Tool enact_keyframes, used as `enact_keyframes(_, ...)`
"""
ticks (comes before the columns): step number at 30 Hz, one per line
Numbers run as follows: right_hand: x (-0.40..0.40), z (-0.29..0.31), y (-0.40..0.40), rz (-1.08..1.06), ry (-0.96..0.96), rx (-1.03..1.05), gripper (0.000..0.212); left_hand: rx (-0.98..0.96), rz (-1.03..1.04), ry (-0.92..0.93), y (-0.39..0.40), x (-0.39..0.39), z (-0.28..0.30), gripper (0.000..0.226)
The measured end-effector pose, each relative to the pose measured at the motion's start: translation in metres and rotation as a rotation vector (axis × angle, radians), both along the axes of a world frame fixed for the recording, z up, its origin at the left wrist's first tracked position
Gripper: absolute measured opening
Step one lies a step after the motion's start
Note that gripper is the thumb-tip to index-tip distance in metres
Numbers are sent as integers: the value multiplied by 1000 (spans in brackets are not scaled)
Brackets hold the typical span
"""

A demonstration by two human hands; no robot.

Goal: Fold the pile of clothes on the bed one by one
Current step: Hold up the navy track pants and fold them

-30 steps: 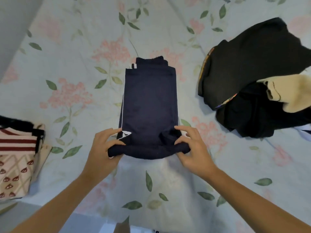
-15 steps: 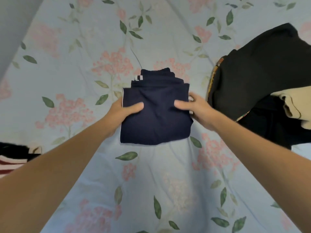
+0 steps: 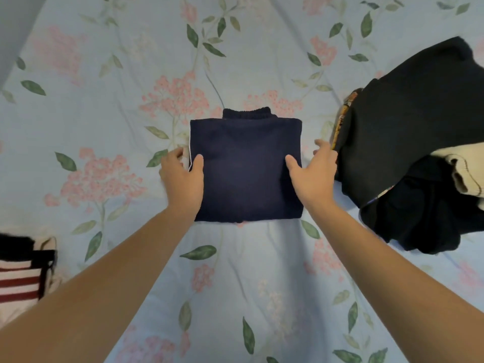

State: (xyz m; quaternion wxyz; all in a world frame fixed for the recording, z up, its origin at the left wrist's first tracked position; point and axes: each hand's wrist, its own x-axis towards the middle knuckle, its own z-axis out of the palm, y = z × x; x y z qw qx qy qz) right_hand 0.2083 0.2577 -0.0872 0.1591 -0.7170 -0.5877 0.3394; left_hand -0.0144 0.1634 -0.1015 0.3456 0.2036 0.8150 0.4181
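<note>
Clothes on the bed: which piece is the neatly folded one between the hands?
The navy garment, a flat square between both hands; the black heap at right lies crumpled, and the striped stack sits at left.

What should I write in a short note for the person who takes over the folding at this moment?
Left hand and right hand: thumbs on top of the folded navy garment, fingers at its side edges; whether they grip is unclear.
Navy garment lies mid-bed, folded into a square.
Folded striped stack sits at the left.
Left: move the navy piece aside, then fold the dark pile at the right.
</note>
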Motion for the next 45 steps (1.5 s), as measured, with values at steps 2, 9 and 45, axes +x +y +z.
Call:
enact_keyframes(2,-1,-6,-14,-20,38,-154,86,10,-23,-194,-21,9,1,33)
enact_keyframes(9,-11,-21,-8,-75,331,-363,67,-82,-197,-444,3,-5,-1,47)
enact_keyframes(45,-305,104,-378,236,759,-719,61,-180,96,-179,-402,-295,166,29)
